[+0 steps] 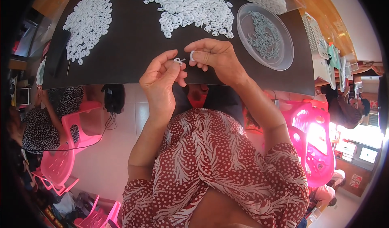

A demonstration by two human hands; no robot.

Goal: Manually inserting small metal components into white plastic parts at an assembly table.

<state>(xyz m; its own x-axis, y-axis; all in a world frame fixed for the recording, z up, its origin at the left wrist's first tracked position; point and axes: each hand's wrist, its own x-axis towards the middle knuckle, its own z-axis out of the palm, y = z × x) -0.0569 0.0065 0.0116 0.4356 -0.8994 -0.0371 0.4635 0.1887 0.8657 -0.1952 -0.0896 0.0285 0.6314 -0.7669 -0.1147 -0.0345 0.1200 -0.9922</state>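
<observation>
My left hand (pixel 162 80) pinches a small white plastic ring piece with a thin metal pin (pixel 178 60) between thumb and forefinger, above the near edge of the dark table (pixel 133 45). My right hand (pixel 212 57) is close beside it and holds another small white ring (pixel 192 56) between its fingertips. The two parts are nearly touching. A heap of white rings (pixel 190 7) lies just beyond both hands.
A second pile of white rings (pixel 89 21) lies at the table's left. A round clear plastic bowl (pixel 279 61) with small grey metal pieces stands at the right. Pink plastic chairs (pixel 312 143) stand on both sides. A seated person (pixel 44 122) is at the left.
</observation>
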